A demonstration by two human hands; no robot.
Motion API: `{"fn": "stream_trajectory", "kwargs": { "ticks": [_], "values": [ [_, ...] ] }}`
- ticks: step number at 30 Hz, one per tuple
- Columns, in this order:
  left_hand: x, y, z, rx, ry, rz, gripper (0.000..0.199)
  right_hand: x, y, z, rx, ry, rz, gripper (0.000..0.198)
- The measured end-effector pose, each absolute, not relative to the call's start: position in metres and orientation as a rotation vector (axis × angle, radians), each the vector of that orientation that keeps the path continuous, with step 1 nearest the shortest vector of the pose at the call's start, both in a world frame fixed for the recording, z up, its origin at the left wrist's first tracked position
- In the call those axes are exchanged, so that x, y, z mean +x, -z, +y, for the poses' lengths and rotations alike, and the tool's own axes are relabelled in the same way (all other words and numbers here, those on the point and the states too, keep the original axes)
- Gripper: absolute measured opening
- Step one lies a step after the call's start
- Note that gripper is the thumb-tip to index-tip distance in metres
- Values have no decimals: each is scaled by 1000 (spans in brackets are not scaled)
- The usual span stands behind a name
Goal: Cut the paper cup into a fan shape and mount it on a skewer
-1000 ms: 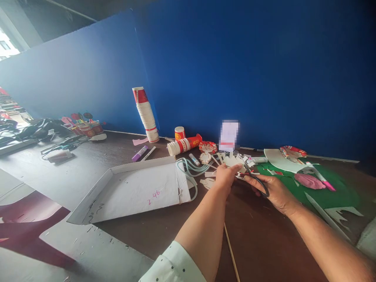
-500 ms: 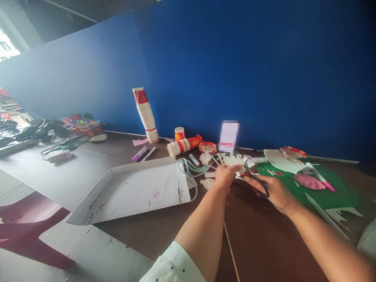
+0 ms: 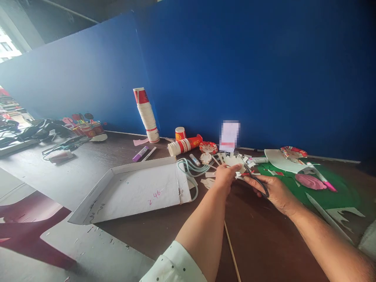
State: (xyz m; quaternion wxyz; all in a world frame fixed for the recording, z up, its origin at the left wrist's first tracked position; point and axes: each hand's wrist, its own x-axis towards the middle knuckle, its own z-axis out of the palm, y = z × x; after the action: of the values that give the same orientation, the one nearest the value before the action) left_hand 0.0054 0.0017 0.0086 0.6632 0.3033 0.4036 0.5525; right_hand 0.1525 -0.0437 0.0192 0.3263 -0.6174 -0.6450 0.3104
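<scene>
My left hand [image 3: 225, 175] is closed on a white paper cutout [image 3: 232, 161] whose edge is cut into several strips that fan outward. It looks like a cut paper cup, though the hand hides part of it. Dark-handled scissors [image 3: 261, 184] are in my right hand [image 3: 272, 192], its fingers around the handles. Their blades reach up to the right side of the cutout. Left of my left hand lies a small paper figure [image 3: 206, 152] with a red and white fringe. White scraps [image 3: 207, 183] lie just below that figure.
An open white box lid [image 3: 138, 184] lies to the left, near a coiled cable [image 3: 190, 166]. Stacked paper cups [image 3: 147, 117] lean by the blue partition [image 3: 235, 70]. On the right is a green mat [image 3: 317, 196] with a pink oval piece [image 3: 310, 181]. A thin stick [image 3: 231, 250] lies nearest me.
Both hands and the scissors hold nearly the same place. The whole view has shifted very slightly to one side.
</scene>
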Motion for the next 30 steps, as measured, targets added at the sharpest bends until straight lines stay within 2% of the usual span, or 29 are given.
{"fn": "stream_trajectory", "kwargs": {
  "ticks": [8,30],
  "values": [
    [3,-3,6,515,-1241,714,39,138,-31,-52,-1511,-843,-1659,40],
    [0,-6,6,634,-1189,827,34,143,-25,-49,-1549,-905,-1677,39]
  ]
}}
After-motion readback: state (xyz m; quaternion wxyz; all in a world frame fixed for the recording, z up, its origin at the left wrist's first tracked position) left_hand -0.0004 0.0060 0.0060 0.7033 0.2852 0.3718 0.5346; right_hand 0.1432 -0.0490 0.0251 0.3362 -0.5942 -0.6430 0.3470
